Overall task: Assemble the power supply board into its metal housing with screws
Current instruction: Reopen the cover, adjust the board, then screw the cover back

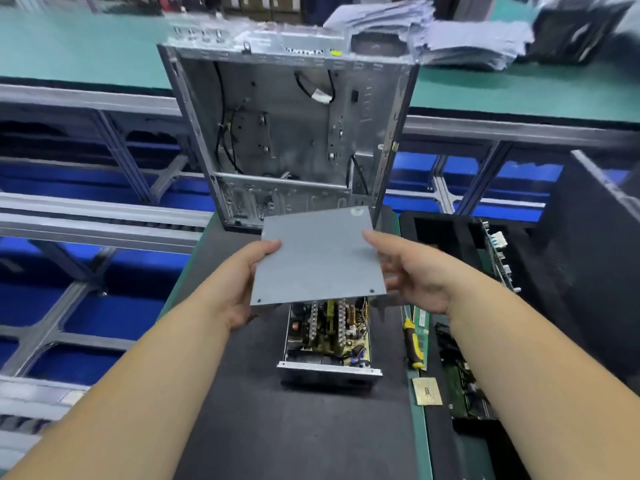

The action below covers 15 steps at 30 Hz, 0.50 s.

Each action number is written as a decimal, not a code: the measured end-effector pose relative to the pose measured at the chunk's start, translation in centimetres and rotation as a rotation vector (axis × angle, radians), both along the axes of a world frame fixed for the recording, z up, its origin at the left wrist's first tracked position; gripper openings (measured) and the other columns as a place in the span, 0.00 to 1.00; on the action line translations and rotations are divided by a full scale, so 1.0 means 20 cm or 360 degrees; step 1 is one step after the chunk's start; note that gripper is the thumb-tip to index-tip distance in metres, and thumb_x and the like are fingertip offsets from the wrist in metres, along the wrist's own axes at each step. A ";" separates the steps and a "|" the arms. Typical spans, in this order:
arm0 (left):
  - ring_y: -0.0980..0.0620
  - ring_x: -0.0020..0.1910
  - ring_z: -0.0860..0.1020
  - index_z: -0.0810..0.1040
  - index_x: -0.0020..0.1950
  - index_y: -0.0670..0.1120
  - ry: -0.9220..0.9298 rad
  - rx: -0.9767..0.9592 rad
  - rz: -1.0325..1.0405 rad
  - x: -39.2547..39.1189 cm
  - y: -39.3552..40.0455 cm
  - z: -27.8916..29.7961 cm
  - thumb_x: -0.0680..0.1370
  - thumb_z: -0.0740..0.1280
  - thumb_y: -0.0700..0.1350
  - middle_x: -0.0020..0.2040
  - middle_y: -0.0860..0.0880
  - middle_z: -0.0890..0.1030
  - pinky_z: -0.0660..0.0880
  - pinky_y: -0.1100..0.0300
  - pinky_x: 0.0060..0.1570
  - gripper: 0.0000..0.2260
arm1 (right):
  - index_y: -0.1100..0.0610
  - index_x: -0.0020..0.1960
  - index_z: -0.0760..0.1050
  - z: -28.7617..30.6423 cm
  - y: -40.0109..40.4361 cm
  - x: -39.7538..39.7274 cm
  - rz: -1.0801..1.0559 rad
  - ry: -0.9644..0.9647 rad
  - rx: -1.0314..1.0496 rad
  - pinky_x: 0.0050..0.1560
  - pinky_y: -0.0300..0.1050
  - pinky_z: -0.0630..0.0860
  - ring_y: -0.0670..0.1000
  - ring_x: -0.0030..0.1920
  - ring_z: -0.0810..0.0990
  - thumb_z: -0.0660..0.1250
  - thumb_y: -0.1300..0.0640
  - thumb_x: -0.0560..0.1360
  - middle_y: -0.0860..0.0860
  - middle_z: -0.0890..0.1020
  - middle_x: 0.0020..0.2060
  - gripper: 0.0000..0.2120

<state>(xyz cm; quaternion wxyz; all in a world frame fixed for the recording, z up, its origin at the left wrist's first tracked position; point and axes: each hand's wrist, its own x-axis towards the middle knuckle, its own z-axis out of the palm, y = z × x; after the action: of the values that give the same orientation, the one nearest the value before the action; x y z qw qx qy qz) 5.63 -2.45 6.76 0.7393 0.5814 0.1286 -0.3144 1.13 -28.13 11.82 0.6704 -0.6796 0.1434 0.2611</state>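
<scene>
Both hands, left hand (239, 289) and right hand (412, 271), pinching the metal cover (317, 258) by its edges above the housing (329, 370). Best lowered level, screw holes lined up, clear of the board (327, 327).

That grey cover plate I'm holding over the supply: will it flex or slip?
The cover plate looks like flat sheet metal, so probably stiff and light. Its smooth face may be slippery; the left hand and right hand grip opposite edges. Thin edges could be sharp.

text: none readable | case (294, 133) rear strip: marks blurred | cover (318, 258) round stamp: illegible | boards: print too small
</scene>
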 end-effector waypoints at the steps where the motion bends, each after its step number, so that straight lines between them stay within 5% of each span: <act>1: 0.47 0.38 0.83 0.84 0.50 0.48 0.0011 0.0009 -0.0009 -0.01 -0.01 0.00 0.69 0.72 0.57 0.45 0.47 0.85 0.76 0.54 0.41 0.16 | 0.52 0.51 0.81 0.00 0.01 -0.01 -0.0026 0.0042 -0.0020 0.51 0.53 0.76 0.50 0.32 0.74 0.75 0.37 0.60 0.48 0.82 0.33 0.26; 6: 0.47 0.44 0.83 0.81 0.60 0.47 0.0060 0.0119 -0.0133 -0.05 -0.01 -0.03 0.71 0.72 0.57 0.53 0.46 0.84 0.80 0.54 0.41 0.21 | 0.55 0.54 0.79 -0.05 0.02 -0.11 -0.0185 0.0229 -0.0059 0.49 0.52 0.77 0.46 0.22 0.75 0.72 0.53 0.73 0.47 0.78 0.23 0.11; 8: 0.45 0.51 0.78 0.80 0.64 0.44 0.0083 0.0146 -0.0149 -0.06 0.00 -0.07 0.70 0.74 0.57 0.58 0.45 0.79 0.79 0.50 0.53 0.27 | 0.55 0.55 0.78 -0.10 0.01 -0.13 -0.0207 0.0263 -0.0034 0.50 0.54 0.78 0.46 0.21 0.76 0.73 0.55 0.73 0.47 0.77 0.22 0.12; 11: 0.43 0.59 0.76 0.78 0.66 0.43 0.0103 0.0142 -0.0159 -0.09 0.00 -0.12 0.70 0.74 0.55 0.62 0.44 0.78 0.71 0.45 0.67 0.28 | 0.55 0.55 0.80 -0.18 -0.01 -0.16 -0.0254 0.0305 -0.0030 0.50 0.53 0.79 0.48 0.25 0.80 0.75 0.55 0.70 0.51 0.83 0.31 0.15; 15: 0.41 0.64 0.77 0.79 0.64 0.45 0.0117 0.0161 -0.0117 -0.14 -0.02 -0.17 0.71 0.74 0.53 0.66 0.40 0.77 0.73 0.42 0.65 0.24 | 0.55 0.52 0.82 -0.25 -0.01 -0.19 -0.0275 0.0334 -0.0039 0.40 0.48 0.81 0.52 0.36 0.85 0.77 0.55 0.67 0.55 0.87 0.41 0.14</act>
<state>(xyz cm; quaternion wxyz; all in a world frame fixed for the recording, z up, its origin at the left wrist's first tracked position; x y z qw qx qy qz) 2.85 -2.78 3.28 0.6918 0.6103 0.1499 -0.3556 -2.74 -28.42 6.81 0.6633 -0.6418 0.2739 0.2704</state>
